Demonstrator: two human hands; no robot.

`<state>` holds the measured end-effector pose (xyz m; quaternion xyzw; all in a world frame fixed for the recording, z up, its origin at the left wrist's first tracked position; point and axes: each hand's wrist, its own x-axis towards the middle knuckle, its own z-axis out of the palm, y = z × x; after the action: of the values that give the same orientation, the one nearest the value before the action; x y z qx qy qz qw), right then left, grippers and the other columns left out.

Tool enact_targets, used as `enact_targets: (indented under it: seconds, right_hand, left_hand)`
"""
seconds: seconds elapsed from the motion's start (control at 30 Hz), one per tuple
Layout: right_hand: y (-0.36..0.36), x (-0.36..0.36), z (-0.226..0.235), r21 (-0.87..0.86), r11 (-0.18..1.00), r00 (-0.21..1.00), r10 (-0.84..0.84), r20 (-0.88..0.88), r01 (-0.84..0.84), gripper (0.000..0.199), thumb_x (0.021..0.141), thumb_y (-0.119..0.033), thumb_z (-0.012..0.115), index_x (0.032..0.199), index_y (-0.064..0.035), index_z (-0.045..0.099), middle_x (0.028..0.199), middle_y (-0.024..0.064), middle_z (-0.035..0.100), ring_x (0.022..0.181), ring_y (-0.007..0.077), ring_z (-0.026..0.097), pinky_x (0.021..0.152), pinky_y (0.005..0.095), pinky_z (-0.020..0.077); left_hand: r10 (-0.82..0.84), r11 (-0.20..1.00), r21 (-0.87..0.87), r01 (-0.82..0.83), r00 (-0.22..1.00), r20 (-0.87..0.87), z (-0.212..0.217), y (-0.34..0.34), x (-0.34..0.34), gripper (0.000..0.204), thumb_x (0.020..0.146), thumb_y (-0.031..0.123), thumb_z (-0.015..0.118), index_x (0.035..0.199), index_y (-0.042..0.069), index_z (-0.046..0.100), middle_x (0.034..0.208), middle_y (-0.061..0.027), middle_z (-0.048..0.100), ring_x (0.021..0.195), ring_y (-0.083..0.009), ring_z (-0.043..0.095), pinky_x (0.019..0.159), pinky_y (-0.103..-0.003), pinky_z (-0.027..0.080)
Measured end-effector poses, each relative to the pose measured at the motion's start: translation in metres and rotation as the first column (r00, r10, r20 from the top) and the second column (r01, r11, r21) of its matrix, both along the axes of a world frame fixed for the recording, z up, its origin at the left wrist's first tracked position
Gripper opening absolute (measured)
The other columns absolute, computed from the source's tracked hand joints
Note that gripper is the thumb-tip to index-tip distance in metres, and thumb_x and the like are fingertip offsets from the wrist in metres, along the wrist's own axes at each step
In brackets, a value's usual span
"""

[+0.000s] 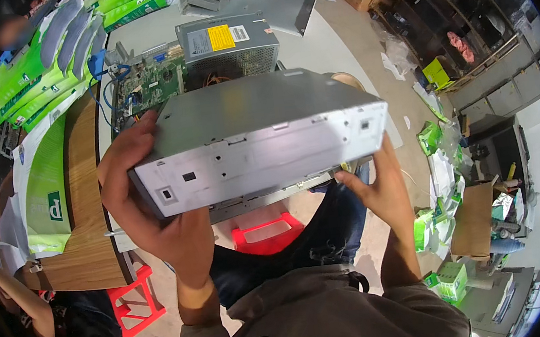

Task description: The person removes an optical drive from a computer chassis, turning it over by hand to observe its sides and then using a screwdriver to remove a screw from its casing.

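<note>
I hold a grey metal drive cage (260,136) up in front of me with both hands. My left hand (149,207) grips its left end from below and behind. My right hand (380,186) supports its right lower corner. Its pale side panel with small holes faces me. Behind it on the table lies an open computer chassis with a green circuit board (150,89) and a silver power supply box (227,44) with a yellow label.
Green and white boxes (31,88) are stacked on the wooden table (84,188) at left. A red plastic stool (267,234) stands below. Another person's arm (6,288) is at lower left. Cardboard and green packaging litter the floor (446,216) at right.
</note>
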<state>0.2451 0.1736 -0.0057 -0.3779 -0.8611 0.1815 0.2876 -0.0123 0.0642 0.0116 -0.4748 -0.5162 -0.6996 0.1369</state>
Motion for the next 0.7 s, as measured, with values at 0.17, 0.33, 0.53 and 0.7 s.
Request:
enact_targets:
  seconds: [0.17, 0.33, 0.53, 0.7]
  right_hand:
    - [0.003, -0.003, -0.017, -0.073, 0.997, 0.999, 0.025, -0.031, -0.027, 0.059, 0.074, -0.002, 0.078, 0.128, -0.0008, 0.055, 0.124, 0.0189, 0.055, 0.114, 0.0392, 0.058, 0.094, 0.0422, 0.05]
    - [0.012, 0.01, -0.031, -0.145, 0.989, 0.977, -0.025, -0.211, -0.006, 0.057, 0.071, 0.007, 0.066, 0.127, -0.0001, 0.057, 0.118, 0.0197, 0.059, 0.11, 0.0357, 0.062, 0.096, 0.0382, 0.0503]
    - [0.008, 0.03, -0.028, -0.081, 0.976, 0.732, -0.207, -0.65, 0.204, 0.043, 0.092, -0.01, 0.069, 0.13, -0.0006, 0.053, 0.117, 0.0172, 0.064, 0.108, 0.0231, 0.063, 0.092, 0.0342, 0.0513]
    - [0.016, 0.045, -0.008, 0.059, 0.944, 0.576, -0.148, -0.804, 0.324, 0.033, 0.096, -0.025, 0.068, 0.119, -0.0027, 0.057, 0.106, 0.0175, 0.068, 0.088, 0.0181, 0.066, 0.055, 0.021, 0.0439]
  left_hand:
    - [-0.023, 0.999, -0.026, 0.021, 0.996, -0.083, -0.005, -0.004, 0.002, 0.055, 0.072, -0.005, 0.074, 0.12, 0.004, 0.049, 0.122, -0.0192, 0.054, 0.123, -0.037, 0.057, 0.106, -0.046, 0.044]
    - [-0.106, 0.973, -0.221, 0.067, 0.98, -0.171, -0.011, -0.027, 0.001, 0.06, 0.064, -0.003, 0.076, 0.118, 0.009, 0.053, 0.131, -0.0192, 0.046, 0.133, -0.043, 0.047, 0.108, -0.051, 0.043]
    - [-0.115, 0.913, -0.407, -0.017, 0.948, -0.298, -0.021, -0.037, -0.001, 0.065, 0.073, 0.01, 0.084, 0.127, 0.009, 0.049, 0.133, -0.0186, 0.047, 0.136, -0.0432, 0.045, 0.11, -0.055, 0.038]
    - [-0.147, 0.871, -0.489, -0.05, 0.923, -0.357, -0.018, -0.039, 0.001, 0.071, 0.067, 0.01, 0.089, 0.128, 0.009, 0.053, 0.136, -0.018, 0.046, 0.137, -0.0429, 0.043, 0.11, -0.054, 0.04]
